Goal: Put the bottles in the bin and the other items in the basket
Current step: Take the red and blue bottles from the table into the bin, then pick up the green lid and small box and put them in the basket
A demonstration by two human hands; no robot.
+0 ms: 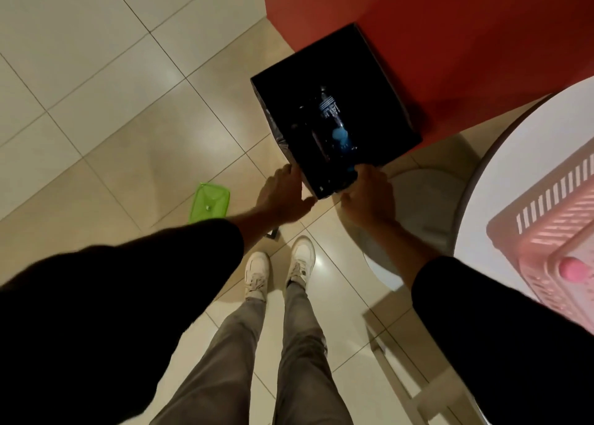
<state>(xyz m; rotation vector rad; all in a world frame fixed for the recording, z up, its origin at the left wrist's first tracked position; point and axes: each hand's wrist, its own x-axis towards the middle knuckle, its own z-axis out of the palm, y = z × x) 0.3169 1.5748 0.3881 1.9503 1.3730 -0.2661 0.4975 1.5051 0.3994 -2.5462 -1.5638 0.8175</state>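
Tiled floor by red wall: bin (379,71) already holds a bottle (334,125), both hands at its near rim, fingers curled w/ nothing carried; green pouch (209,202) lies behind-left, nearer left hand (283,196) than right hand (369,196).

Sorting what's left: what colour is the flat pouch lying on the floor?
Bright green pouch, clearest in the head view.

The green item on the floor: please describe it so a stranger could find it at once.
Start at the black bin by the red wall, then look left across the floor tiles, past the left hand. The flat bright green pouch lies there, the floor's only green thing.
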